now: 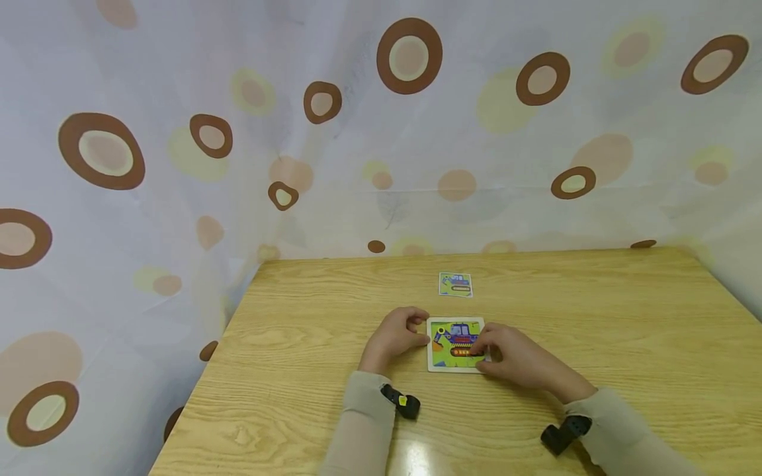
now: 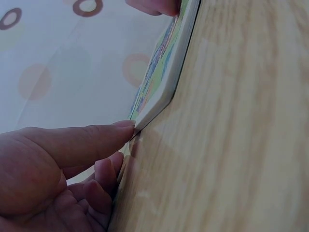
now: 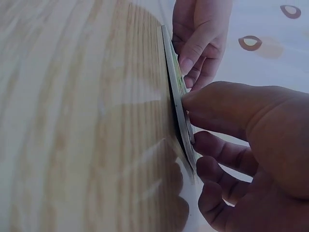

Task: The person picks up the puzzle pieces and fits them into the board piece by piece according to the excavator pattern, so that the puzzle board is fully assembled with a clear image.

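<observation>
A small tray puzzle (image 1: pixel 455 363) with a white border and a blue digger picture on green lies on the wooden table. My left hand (image 1: pixel 395 337) holds its left edge; the thumb touches the rim, with the other fingers curled beside it in the left wrist view. At the right side, my right hand (image 1: pixel 514 354) grips the puzzle, its thumb near the front corner and a finger over the picture. A thin dark gap shows under the puzzle's edge (image 3: pixel 179 111) in the right wrist view. The right fingertips partly cover the picture's right side.
A small card (image 1: pixel 455 284) with a matching digger picture lies behind the puzzle. The wooden table (image 1: pixel 297 344) extends to both sides. A white curtain (image 1: pixel 345 152) with brown rings hangs along its back and left edges.
</observation>
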